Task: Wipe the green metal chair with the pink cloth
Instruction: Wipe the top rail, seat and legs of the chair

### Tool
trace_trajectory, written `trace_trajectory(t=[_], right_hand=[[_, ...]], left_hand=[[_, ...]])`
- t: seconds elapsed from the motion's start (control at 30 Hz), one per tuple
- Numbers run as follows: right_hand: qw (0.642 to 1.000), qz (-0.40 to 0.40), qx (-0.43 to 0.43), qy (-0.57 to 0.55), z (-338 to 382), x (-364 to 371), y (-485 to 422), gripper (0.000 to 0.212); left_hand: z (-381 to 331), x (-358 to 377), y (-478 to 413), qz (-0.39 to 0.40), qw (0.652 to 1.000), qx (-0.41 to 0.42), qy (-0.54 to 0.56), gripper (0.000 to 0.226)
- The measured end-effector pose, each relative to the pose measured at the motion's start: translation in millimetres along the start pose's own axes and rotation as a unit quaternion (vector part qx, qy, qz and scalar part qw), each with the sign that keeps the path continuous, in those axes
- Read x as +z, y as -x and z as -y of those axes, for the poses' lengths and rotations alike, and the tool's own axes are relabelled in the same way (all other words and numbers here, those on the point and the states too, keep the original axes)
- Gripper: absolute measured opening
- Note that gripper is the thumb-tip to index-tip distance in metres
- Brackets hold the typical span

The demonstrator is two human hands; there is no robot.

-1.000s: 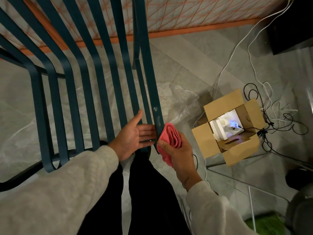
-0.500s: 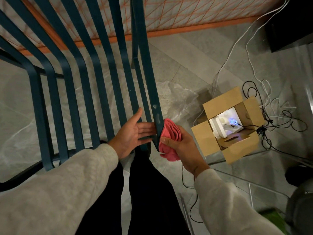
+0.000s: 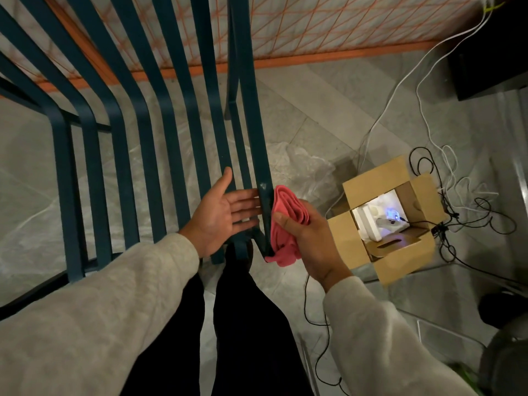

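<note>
The green metal chair (image 3: 160, 132) fills the upper left of the head view as a row of dark teal slats seen from above. My right hand (image 3: 311, 241) grips the folded pink cloth (image 3: 285, 224) and holds it against the right side of the outermost slat, near its lower end. My left hand (image 3: 223, 215) lies flat with straight fingers, palm up, its fingertips touching the left side of that same slat. The lower part of the cloth hangs below my right palm.
An open cardboard box (image 3: 391, 221) with white devices inside stands on the floor to the right, among black and white cables (image 3: 463, 207). Clear plastic sheeting (image 3: 303, 167) lies under the chair. An orange-edged net panel (image 3: 314, 30) runs along the top. My dark trousers (image 3: 243, 324) are below.
My right hand has slid the pink cloth a short way down the slat and back up. My left hand has stayed flat against the slat's other side.
</note>
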State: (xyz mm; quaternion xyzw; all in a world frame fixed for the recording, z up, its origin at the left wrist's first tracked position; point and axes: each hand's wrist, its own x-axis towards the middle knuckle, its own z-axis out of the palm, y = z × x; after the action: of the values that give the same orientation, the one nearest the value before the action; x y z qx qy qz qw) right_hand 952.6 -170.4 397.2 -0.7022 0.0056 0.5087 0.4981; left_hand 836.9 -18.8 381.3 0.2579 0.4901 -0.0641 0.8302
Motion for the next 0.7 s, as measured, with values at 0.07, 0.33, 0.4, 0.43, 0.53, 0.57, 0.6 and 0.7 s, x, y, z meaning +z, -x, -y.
trace_trajectory(t=[0.07,0.33,0.4,0.43,0.53,0.57,0.6,0.7], right_hand=[[0.998,-0.009,0.009,-0.065,4,0,-4,0.032],[0.943,-0.012,-0.190,0.275,50,24,-15,0.026],[0.906,-0.015,-0.241,0.347,45,36,-21,0.027],[0.897,-0.017,-0.257,0.361,38,37,-21,0.028],[0.881,-0.020,-0.262,0.394,15,29,-5,0.032],[0.879,-0.019,-0.257,0.401,7,26,5,0.032],[0.881,-0.020,-0.255,0.399,1,23,13,0.033],[0.873,-0.047,-0.294,0.387,2,28,20,0.037]], left_hand=[[-2,0,0,0.003,1.000,-0.001,-0.003,0.077],[-9,-3,2,0.010,1.000,-0.011,-0.002,0.078],[-8,-2,2,0.009,1.000,-0.011,-0.003,0.079],[-7,-1,2,0.007,1.000,-0.011,-0.006,0.080],[-7,-4,4,0.011,1.000,-0.011,-0.014,0.083],[-8,-4,4,0.015,1.000,-0.010,-0.017,0.084],[-8,-5,4,0.019,1.000,-0.011,-0.018,0.085],[-10,-6,4,0.022,1.000,-0.013,-0.016,0.085]])
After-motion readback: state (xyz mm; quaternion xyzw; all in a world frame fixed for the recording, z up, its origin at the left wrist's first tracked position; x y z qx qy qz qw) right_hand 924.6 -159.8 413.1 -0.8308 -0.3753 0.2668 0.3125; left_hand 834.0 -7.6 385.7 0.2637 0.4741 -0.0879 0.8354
